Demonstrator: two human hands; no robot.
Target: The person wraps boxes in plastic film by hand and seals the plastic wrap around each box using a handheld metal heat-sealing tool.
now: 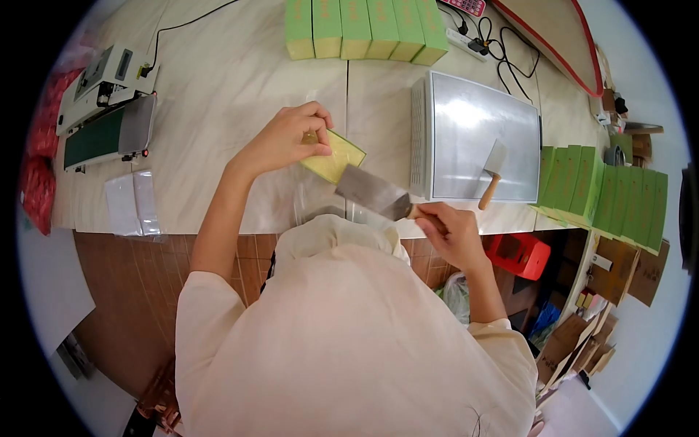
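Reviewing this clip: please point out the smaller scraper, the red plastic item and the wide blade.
Smaller scraper (496, 158): head view, on its metal blade.
Red plastic item (535, 256): head view, right side.
Wide blade (370, 192): head view, mid-blade.

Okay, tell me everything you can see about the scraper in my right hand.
The scraper has a broad, flat, grey metal blade, darker near the handle. The handle looks like light wood, mostly hidden by your right hand, which grips it. It slants across the near side of the table, its blade end meeting the lower corner of the yellow, green-edged box in your left hand. Whether they actually touch isn't clear.
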